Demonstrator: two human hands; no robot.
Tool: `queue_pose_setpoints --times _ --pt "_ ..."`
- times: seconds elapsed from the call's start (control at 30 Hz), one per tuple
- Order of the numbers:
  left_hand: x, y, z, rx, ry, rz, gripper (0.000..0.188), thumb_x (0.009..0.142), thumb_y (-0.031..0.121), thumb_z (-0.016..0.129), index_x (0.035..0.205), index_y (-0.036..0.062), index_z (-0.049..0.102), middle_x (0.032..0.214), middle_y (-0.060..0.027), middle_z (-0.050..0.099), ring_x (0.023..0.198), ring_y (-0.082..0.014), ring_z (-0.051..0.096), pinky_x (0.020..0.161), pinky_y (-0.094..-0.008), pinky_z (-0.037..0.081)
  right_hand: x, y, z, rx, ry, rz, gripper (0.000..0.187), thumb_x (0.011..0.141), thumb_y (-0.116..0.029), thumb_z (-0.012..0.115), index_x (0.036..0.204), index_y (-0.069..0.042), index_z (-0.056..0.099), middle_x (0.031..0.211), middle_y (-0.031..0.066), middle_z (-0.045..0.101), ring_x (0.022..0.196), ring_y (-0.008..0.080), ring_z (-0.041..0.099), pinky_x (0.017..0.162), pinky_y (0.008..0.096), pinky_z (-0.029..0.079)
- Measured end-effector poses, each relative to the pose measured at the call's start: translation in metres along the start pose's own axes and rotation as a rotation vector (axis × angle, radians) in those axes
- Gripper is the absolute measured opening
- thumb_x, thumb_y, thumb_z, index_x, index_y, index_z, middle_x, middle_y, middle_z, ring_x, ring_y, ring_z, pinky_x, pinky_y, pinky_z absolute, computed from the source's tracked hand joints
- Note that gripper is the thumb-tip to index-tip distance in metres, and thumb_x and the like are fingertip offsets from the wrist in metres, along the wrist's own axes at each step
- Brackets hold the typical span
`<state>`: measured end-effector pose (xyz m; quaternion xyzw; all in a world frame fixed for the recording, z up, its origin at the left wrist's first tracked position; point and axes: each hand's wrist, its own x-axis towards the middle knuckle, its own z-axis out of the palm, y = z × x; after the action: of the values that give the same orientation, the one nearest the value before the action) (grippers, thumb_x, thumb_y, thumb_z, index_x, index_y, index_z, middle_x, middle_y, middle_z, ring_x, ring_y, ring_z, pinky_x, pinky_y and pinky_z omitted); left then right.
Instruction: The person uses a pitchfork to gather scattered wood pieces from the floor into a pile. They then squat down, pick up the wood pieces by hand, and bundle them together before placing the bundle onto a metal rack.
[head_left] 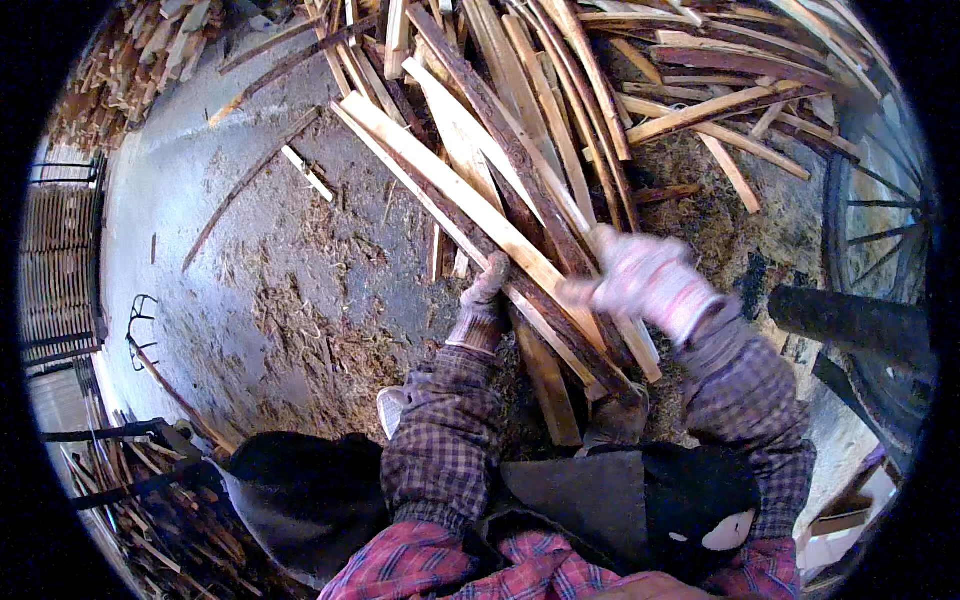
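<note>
My left hand (483,303), in a dirty knitted glove, is closed around the edge of a few long wooden strips (480,212). Its thumb lies on top and its other fingers are hidden below. These strips have pale sawn faces and dark bark edges, and slant from the far left down toward my legs. My right hand (655,283), in a pale glove, is over the right side of the same bundle, beside a long bark-edged strip (505,145). Motion smears its fingers, so its grip is unclear.
A heap of loose strips (740,115) spreads across the far side. A stack of wood (140,75) stands far left, a slatted rack (62,265) and a rake (140,315) at left. Bark scraps (300,285) litter the floor. A dark cylinder (850,318) and spoked wheel (885,205) are at right.
</note>
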<state>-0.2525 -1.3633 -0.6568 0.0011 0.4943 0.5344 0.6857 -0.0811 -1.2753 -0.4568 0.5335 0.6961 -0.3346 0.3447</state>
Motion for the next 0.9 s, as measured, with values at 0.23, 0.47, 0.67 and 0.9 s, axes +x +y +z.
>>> queue_pose_setpoints --times 0.23,0.47,0.67,0.9 --pt "0.031 -0.035 -0.055 0.001 0.091 -0.057 0.037 0.082 0.036 0.058 0.104 0.0064 0.055 0.092 -0.005 0.058 0.082 -0.0183 0.056 0.075 -0.0317 0.048 0.117 0.046 -0.095 0.228 0.741 0.075 0.099 0.067 -0.071 0.047 0.136 -0.006 0.018 0.134 0.0178 0.036 0.123 0.0286 0.037 0.101 0.0387 0.028" --pt "0.012 -0.033 -0.025 0.028 -0.005 0.072 0.049 0.081 0.041 0.057 0.114 0.0058 0.05 0.098 -0.0053 0.055 0.084 -0.0185 0.054 0.078 -0.0314 0.047 0.171 0.07 -0.111 0.337 0.644 0.051 0.075 0.069 -0.063 0.052 0.123 -0.012 0.046 0.124 0.0139 0.048 0.114 0.03 0.045 0.096 0.0403 0.033" --pt "0.04 -0.052 -0.066 -0.043 0.024 -0.045 0.051 0.077 0.04 0.062 0.115 0.0071 0.05 0.101 -0.0058 0.056 0.087 -0.0198 0.054 0.082 -0.0328 0.046 0.161 0.088 -0.113 0.608 0.641 -0.218 0.069 0.067 -0.053 0.063 0.116 -0.005 0.053 0.1 0.0115 0.061 0.095 0.0228 0.055 0.086 0.0337 0.039" --pt "-0.004 -0.015 -0.016 -0.034 0.032 0.072 0.058 0.071 0.035 0.071 0.116 0.0047 0.05 0.109 -0.0085 0.055 0.096 -0.0232 0.055 0.088 -0.0371 0.044 0.04 0.056 -0.006 0.32 0.683 0.034 0.047 0.07 -0.05 0.054 0.083 -0.006 0.06 0.078 0.0175 0.061 0.075 0.033 0.06 0.065 0.0424 0.047"
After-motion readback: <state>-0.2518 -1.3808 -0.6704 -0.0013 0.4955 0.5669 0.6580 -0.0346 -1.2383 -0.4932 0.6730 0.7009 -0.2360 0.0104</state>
